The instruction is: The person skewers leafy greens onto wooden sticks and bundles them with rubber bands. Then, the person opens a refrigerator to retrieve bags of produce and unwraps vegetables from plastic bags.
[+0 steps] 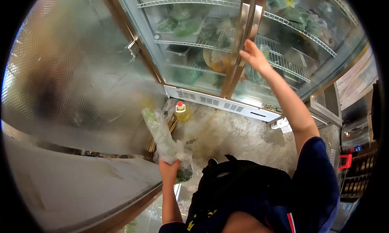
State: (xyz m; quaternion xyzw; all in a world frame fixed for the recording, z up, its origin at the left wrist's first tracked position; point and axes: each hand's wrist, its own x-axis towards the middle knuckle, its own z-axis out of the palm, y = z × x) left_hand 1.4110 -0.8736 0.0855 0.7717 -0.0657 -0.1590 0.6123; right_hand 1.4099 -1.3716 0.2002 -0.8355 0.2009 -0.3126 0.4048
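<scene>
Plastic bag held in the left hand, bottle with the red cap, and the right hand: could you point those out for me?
Held plastic bag [160,134]: head view, middle of its long part.
Bottle [183,114]: head view, yellow body.
Right hand [256,59]: head view, middle.

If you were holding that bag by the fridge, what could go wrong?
The plastic bag might slip, since only the left hand grips it while the right hand is up at the fridge doors.

The yellow bottle with the red cap stands on the floor close to the fridge, so a foot or a swinging door could perhaps knock it over.
</scene>
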